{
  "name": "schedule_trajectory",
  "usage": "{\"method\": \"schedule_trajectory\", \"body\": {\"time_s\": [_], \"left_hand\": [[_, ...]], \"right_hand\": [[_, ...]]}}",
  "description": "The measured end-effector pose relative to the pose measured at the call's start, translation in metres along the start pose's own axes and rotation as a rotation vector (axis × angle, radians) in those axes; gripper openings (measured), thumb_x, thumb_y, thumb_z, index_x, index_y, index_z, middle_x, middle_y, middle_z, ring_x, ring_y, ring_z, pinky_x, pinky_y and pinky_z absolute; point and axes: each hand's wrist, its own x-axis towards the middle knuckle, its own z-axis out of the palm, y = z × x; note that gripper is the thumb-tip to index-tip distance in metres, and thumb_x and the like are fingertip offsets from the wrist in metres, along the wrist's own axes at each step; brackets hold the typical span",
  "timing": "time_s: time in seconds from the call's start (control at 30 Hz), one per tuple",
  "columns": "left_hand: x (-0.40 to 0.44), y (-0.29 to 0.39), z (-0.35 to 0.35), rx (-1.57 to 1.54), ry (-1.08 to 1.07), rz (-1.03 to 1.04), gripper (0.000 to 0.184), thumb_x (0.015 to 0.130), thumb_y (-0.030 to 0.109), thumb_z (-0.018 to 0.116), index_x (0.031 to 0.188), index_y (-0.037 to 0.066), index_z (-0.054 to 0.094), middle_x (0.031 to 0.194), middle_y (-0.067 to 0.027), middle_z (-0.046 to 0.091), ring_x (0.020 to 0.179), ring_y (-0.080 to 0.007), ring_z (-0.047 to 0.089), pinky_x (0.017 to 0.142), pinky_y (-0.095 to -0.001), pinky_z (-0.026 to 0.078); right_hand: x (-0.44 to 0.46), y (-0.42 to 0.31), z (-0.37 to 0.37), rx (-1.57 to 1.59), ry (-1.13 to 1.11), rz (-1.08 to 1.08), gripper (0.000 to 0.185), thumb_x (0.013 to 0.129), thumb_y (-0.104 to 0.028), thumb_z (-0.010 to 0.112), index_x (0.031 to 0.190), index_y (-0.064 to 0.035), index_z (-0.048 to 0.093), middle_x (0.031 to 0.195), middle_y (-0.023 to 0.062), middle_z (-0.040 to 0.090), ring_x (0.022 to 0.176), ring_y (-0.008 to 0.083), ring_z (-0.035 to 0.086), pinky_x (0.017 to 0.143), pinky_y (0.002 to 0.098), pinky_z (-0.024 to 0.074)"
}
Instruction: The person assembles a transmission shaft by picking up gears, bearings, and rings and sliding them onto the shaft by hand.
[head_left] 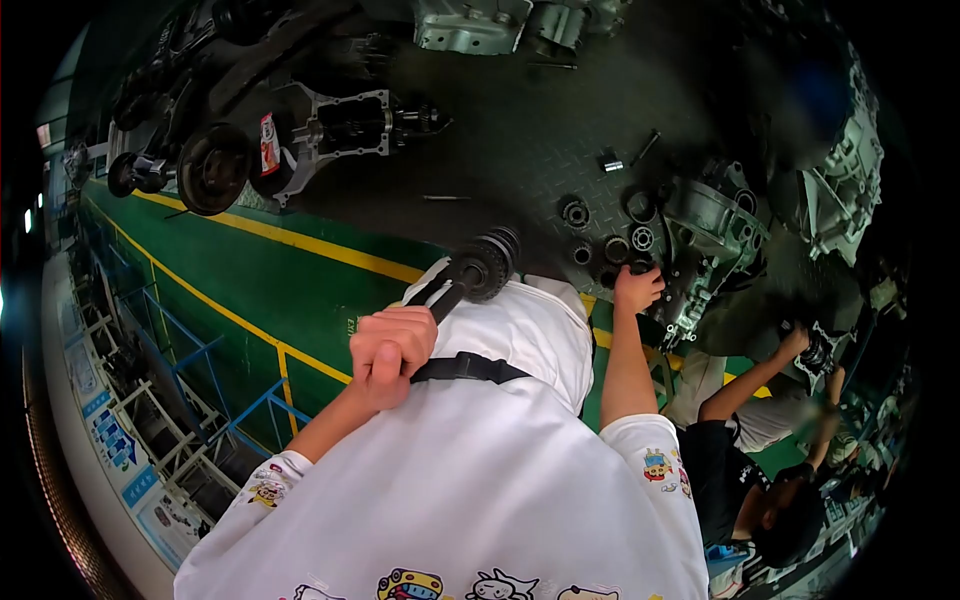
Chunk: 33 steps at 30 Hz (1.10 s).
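Observation:
My left hand (392,343) is closed around the dark shaft of a gear shaft (486,266), whose stacked gears point away from me over my lap. My right hand (638,288) reaches to the workbench (560,190), its fingers curled at a dark part that they mostly hide. Just beyond those fingers lie a ring (617,248) and a ball bearing (643,238). A toothed gear (575,212), a smaller gear (581,253) and a larger dark ring (640,206) rest close by.
A metal gearbox housing (715,215) stands right of the loose parts. Farther left sit an open casing (345,130) and a round drum (214,168). A socket (611,163) and a thin rod (446,197) lie on the bench. Another person (745,450) handles a part at right.

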Motion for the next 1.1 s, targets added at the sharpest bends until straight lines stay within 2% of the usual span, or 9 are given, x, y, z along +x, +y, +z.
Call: {"method": "schedule_trajectory", "body": {"time_s": [0.07,0.2,0.3,0.5,0.7,0.9,0.93,1.03,1.1], "left_hand": [[0.000,-0.001,0.000,-0.002,0.004,-0.001,0.051,0.102,0.024,0.041,0.055,0.004,0.039,0.051,-0.0056,0.043,0.045,-0.0210,0.042,0.050,-0.0328,0.036],[0.001,-0.001,-0.004,0.007,0.013,-0.007,0.051,0.102,0.024,0.041,0.055,0.005,0.038,0.051,-0.0059,0.043,0.045,-0.0210,0.042,0.050,-0.0328,0.036],[0.002,-0.001,-0.004,-0.005,0.039,-0.008,0.051,0.102,0.024,0.040,0.054,0.005,0.037,0.050,-0.0060,0.043,0.044,-0.0209,0.042,0.050,-0.0327,0.036],[0.004,-0.003,-0.008,-0.019,0.098,-0.025,0.054,0.103,0.027,0.040,0.054,0.005,0.036,0.049,-0.0059,0.042,0.043,-0.0204,0.041,0.049,-0.0325,0.035],[0.013,0.000,-0.012,-0.027,0.134,-0.047,0.056,0.104,0.032,0.039,0.054,0.007,0.036,0.048,-0.0040,0.041,0.042,-0.0179,0.038,0.048,-0.0321,0.034],[0.026,-0.004,-0.012,-0.041,0.153,-0.048,0.054,0.103,0.032,0.038,0.055,0.007,0.036,0.048,-0.0029,0.041,0.042,-0.0172,0.036,0.048,-0.0324,0.034],[0.030,-0.005,-0.011,-0.046,0.144,-0.040,0.054,0.103,0.032,0.039,0.055,0.007,0.037,0.048,-0.0030,0.042,0.042,-0.0174,0.037,0.048,-0.0324,0.033],[0.043,-0.009,-0.001,0.000,0.009,-0.007,0.053,0.103,0.030,0.041,0.056,0.006,0.038,0.049,-0.0045,0.042,0.043,-0.0189,0.039,0.048,-0.0325,0.034],[0.049,-0.014,0.012,0.034,-0.086,0.065,0.047,0.099,0.022,0.048,0.056,0.006,0.038,0.051,-0.0052,0.042,0.043,-0.0215,0.041,0.047,-0.0334,0.034]], "right_hand": [[-0.005,-0.002,-0.001,0.003,0.101,-0.153,0.060,0.082,-0.024,0.071,0.136,-0.0099,0.050,0.135,0.0183,0.048,0.121,0.0419,0.048,0.098,0.0513,0.0448],[-0.007,-0.013,-0.004,0.068,0.027,-0.538,0.053,0.079,-0.019,0.071,0.129,-0.0084,0.056,0.125,0.0177,0.056,0.113,0.0415,0.054,0.098,0.0495,0.0455],[-0.005,-0.018,-0.004,0.037,-0.034,-0.615,0.055,0.078,-0.018,0.073,0.130,-0.0096,0.056,0.124,0.0174,0.056,0.115,0.0414,0.054,0.098,0.0496,0.0460],[-0.016,-0.037,-0.015,-0.176,-0.141,-0.527,0.067,0.076,-0.020,0.078,0.138,-0.0150,0.051,0.132,0.0146,0.049,0.118,0.0401,0.051,0.098,0.0503,0.0464],[-0.009,-0.029,-0.008,-0.039,-0.169,-0.572,0.065,0.080,-0.020,0.076,0.139,-0.0147,0.049,0.134,0.0170,0.046,0.120,0.0421,0.049,0.100,0.0501,0.0448],[-0.014,-0.056,-0.029,0.581,-0.221,-0.364,0.060,0.086,-0.014,0.073,0.140,-0.0093,0.048,0.128,0.0176,0.053,0.117,0.0357,0.055,0.099,0.0438,0.0464],[-0.015,-0.059,-0.036,0.717,-0.329,-0.290,0.057,0.090,-0.010,0.069,0.142,-0.0084,0.046,0.130,0.0152,0.055,0.116,0.0273,0.058,0.097,0.0377,0.0478],[-0.028,-0.073,-0.072,1.001,-0.454,-0.272,0.055,0.093,-0.005,0.064,0.144,-0.0084,0.045,0.136,0.0124,0.054,0.119,0.0223,0.057,0.095,0.0343,0.0483],[-0.037,-0.083,-0.105,1.070,-0.510,-0.270,0.058,0.094,-0.003,0.062,0.148,-0.0084,0.042,0.142,0.0116,0.052,0.122,0.0207,0.055,0.100,0.0324,0.0457]]}}
